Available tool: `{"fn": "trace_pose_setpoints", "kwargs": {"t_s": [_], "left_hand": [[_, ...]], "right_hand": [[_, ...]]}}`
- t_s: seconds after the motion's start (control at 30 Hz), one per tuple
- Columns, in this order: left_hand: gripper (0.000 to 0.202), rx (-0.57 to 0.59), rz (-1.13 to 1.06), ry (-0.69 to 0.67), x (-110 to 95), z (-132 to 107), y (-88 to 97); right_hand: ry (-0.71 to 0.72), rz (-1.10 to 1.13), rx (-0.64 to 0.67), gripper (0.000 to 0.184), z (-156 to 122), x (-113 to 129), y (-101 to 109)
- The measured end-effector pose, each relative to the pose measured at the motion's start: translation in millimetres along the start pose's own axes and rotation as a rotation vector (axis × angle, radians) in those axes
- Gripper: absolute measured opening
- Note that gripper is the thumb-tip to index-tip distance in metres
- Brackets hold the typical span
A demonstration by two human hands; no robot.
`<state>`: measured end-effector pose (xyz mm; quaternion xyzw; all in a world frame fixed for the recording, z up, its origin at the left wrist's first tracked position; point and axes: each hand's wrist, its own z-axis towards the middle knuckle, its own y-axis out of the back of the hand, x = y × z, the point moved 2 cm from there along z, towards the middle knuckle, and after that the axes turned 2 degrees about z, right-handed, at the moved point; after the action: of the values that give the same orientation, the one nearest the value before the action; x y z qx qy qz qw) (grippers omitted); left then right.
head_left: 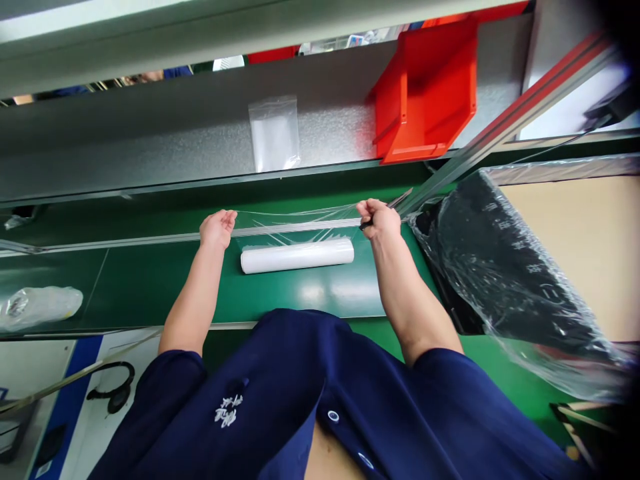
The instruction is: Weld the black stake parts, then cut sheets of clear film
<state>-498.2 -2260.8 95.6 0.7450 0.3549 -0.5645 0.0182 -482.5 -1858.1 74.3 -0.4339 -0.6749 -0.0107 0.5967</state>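
A white roll [297, 256] of clear plastic film lies across the green bench in front of me. From it a thin sheet of clear film [300, 223] is drawn up and stretched, wrinkled, between both hands. My left hand [218, 228] is closed, pinching the film's left end between thumb and fingers. My right hand [379, 217] is closed too, gripping the film's right corner. What looks like a pair of scissors [401, 199] is also held in it, metal blades pointing away to the right and a black handle under the fingers.
A metal shelf [150, 127] carries a clear bag [275, 133] and a red bin [425, 93]. Right of me, a black crate [510, 260] is covered in plastic. A slanted metal post [480, 147] stands near my right hand. Another plastic-wrapped roll [43, 305] lies left.
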Motion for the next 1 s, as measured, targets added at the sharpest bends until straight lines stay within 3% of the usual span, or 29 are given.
{"fn": "trace_pose_setpoints", "kwargs": {"t_s": [0.17, 0.3, 0.37, 0.47, 0.6, 0.7, 0.83, 1.0], "left_hand": [[0.011, -0.011, 0.002, -0.019, -14.1, 10.7, -24.0], [0.006, 0.010, 0.032, -0.056, -18.8, -0.4, -22.9], [0.005, 0.049, 0.053, -0.085, -14.3, -17.4, -8.2], [0.009, 0.093, 0.071, -0.105, 3.3, -55.9, 31.7], [0.014, 0.007, 0.102, 0.000, 28.5, -111.2, 89.7], [0.015, -0.025, 0.148, 0.004, 29.9, -136.0, 109.0], [0.006, 0.084, 0.178, -0.123, 16.3, -140.3, 102.4], [0.015, 0.134, 0.180, -0.180, 2.0, -129.4, 82.8]], "right_hand": [[-0.011, 0.063, -0.013, 0.022, 7.4, 10.3, -15.2], [-0.015, 0.056, 0.007, 0.021, -2.7, 18.0, -9.3], [-0.013, 0.048, 0.016, 0.020, -16.4, 18.1, 7.6], [-0.046, 0.021, 0.009, 0.019, -48.2, 10.8, 50.1], [-0.172, -0.051, -0.044, 0.022, -98.0, 0.2, 109.8], [-0.170, -0.101, -0.066, 0.021, -121.7, 5.5, 128.5], [-0.075, -0.146, -0.047, 0.019, -125.3, 22.6, 116.7], [-0.034, -0.154, -0.013, 0.020, -112.3, 37.8, 86.8]]}}
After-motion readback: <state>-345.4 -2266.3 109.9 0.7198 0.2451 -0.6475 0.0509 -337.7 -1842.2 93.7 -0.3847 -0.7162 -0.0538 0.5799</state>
